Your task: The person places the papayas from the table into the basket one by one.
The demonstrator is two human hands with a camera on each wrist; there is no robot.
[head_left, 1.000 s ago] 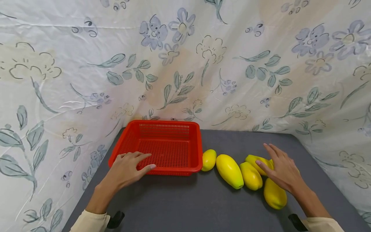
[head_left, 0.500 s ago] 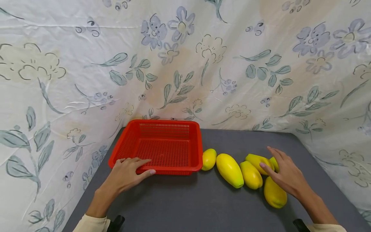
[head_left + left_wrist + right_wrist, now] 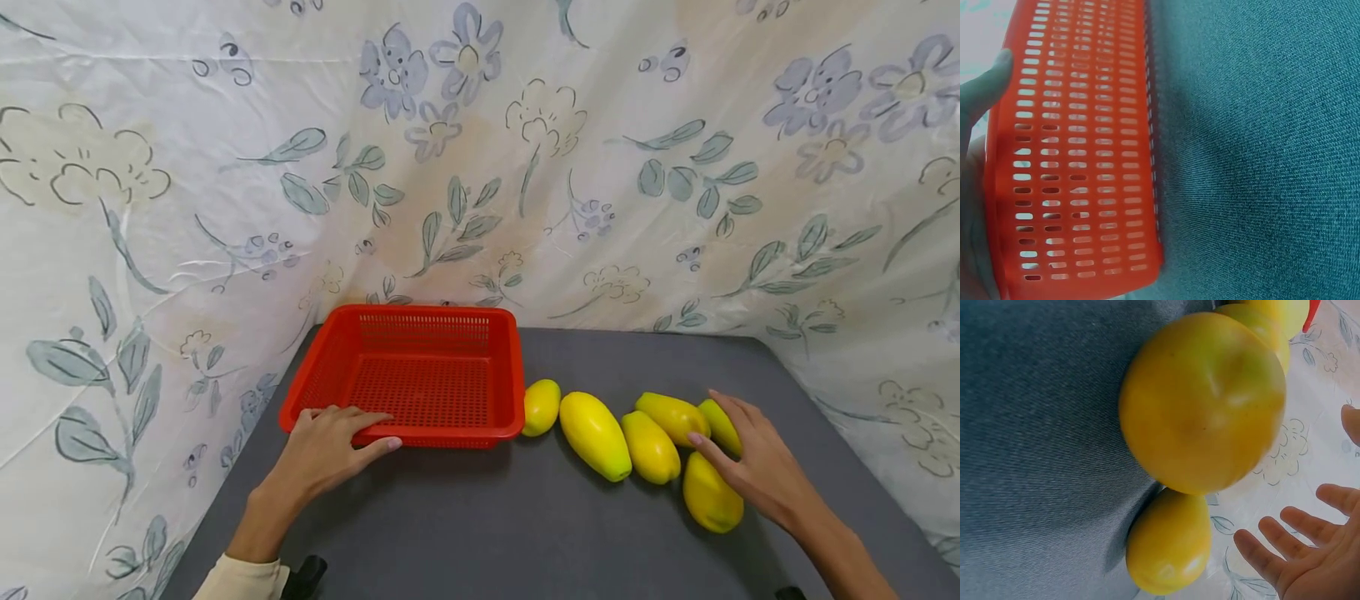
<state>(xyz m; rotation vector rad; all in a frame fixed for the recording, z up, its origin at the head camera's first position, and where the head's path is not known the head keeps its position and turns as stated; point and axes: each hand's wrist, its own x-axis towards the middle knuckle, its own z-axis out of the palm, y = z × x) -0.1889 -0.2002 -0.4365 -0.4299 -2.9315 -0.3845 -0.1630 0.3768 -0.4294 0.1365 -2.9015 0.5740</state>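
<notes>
Your left hand [image 3: 330, 446] rests on the near rim of the red perforated basket [image 3: 420, 379], fingers nearly straight and spread along the edge with the thumb [image 3: 988, 81] against the outer wall, which looks like steadying it on the grey tabletop [image 3: 487, 525] rather than lifting it. The basket holds nothing and sits just ahead of that hand, against the floral cloth backdrop [image 3: 480, 167]. To the right of your left hand, a small round yellow fruit [image 3: 541, 407] touches the basket's corner, then three elongated yellow mango-like fruits lie side by side: one [image 3: 595, 435], another [image 3: 649, 447], and a third [image 3: 672, 416] behind it. Your right hand [image 3: 757, 462] hovers open, fingers loosely extended, over two more: fingertips touching the far one [image 3: 720, 426], palm above the nearest fruit [image 3: 708, 493]. It grips neither.
</notes>
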